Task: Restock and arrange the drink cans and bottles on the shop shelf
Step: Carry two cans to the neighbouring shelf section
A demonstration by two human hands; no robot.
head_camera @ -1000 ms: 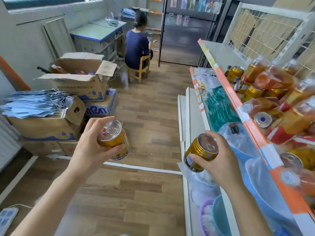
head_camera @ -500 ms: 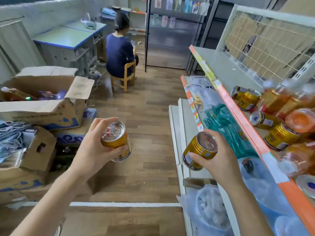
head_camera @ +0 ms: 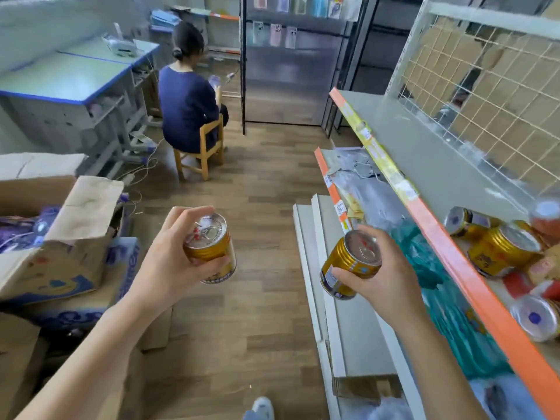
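Gold cans are in both hands, and neither has reached the shop shelf point(head_camera: 472, 280) yet: the left hand point(head_camera: 169, 262) is wrapped around one gold drink can point(head_camera: 210, 248), fingers curled behind it and thumb across the front, while the right hand point(head_camera: 385, 283) clasps a second gold can point(head_camera: 351, 263) tilted with its pull-tab top facing up and toward the camera. Both cans hang over the wooden floor point(head_camera: 260, 207), short of the shelf's orange front rail, the right one near that rail and the left one well apart from it. On the shelf behind the rail, the stock reads as only partly done: a few gold cans point(head_camera: 503, 253) lie tumbled on their sides together with what look like red-labelled bottles point(head_camera: 527, 286) and a silver-topped can point(head_camera: 535, 318), none of them set in rows. Further along the same shelf, away from the camera, the grey surface is bare. To the left of the shelf, across the floor, open cardboard boxes point(head_camera: 69, 237) still hold goods, though what kind is hard to tell. By my judgement the job is at an early to middle stage: two more cans are about to go up, the pile needs standing upright and lining along the rail, and the bare stretch awaits filling.
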